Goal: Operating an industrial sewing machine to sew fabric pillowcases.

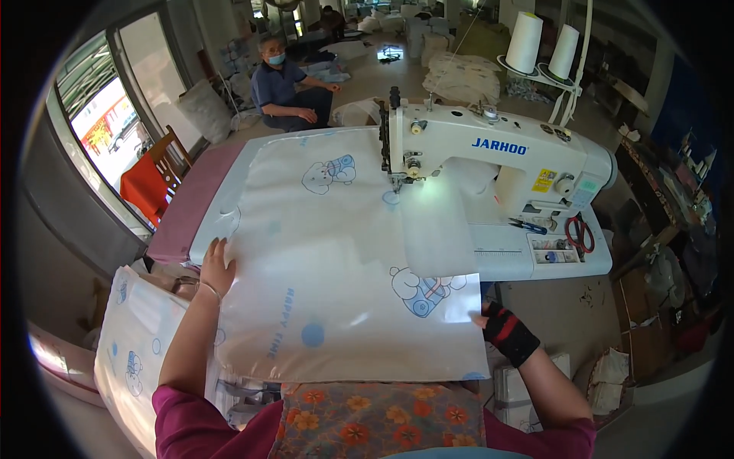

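A large white sheet (306,245), glossy and printed with blue bears and dots, lies over the sewing table and hangs toward my lap. My left hand (218,268) rests on its left edge, fingers stretched out. At the right edge, my right hand (508,333), in a black and red fingerless glove, is closed on the sheet's border; some fingertips are hidden. The far right part of the sheet runs under the needle area of a white sewing machine (489,138), lit by its lamp. A smaller plain white piece (437,237) lies on top beside the needle.
Red-handled scissors (580,234), blue thread snips (527,225) and a small parts tray (554,252) sit right of the machine. Two white thread cones (524,44) stand behind it. More printed sheets (138,344) hang at lower left. Another person (283,88) sits beyond the table.
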A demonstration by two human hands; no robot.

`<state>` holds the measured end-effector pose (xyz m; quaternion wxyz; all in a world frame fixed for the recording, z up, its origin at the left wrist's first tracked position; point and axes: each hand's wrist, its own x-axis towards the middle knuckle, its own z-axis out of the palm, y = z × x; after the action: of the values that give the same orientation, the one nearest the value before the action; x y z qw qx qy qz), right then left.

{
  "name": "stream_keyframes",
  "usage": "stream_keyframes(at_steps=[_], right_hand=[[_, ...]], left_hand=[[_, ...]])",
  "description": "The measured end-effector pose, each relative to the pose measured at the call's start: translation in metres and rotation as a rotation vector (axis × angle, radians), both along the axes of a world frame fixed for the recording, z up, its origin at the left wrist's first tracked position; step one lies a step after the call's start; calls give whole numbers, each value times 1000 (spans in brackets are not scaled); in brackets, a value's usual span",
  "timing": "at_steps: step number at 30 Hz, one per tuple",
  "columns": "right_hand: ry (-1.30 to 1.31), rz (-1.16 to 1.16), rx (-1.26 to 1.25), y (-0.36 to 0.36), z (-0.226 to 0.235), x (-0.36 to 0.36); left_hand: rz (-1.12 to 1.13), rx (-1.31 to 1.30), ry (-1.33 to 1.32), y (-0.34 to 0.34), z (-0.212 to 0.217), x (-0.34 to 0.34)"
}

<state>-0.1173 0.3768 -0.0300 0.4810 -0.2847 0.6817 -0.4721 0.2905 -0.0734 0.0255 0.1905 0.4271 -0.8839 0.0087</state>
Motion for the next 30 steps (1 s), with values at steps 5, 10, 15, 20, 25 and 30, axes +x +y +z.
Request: stream_keyframes(at_steps=[5,10,15,20,25,30], right_hand=[[86,-62,-133,-59,-48,-32],[439,-53,-247,-52,-88,-40],[767,126,-209,-57,-83,-74],[4,-361,-303,-87,-5,-41],[428,-306,-169,-103,20,-67],[541,-439,-213,-136,-6,-105]], left_hand=[[42,70,-118,-32,-11,-75],[236,168,-265,-20,-9,-90],[234,191,-272,-17,-9,-103],[296,212,-272,-14,-3,-79],[216,184,-208,-10,-5,-101],[233,175,-179,-12,-9,-88]])
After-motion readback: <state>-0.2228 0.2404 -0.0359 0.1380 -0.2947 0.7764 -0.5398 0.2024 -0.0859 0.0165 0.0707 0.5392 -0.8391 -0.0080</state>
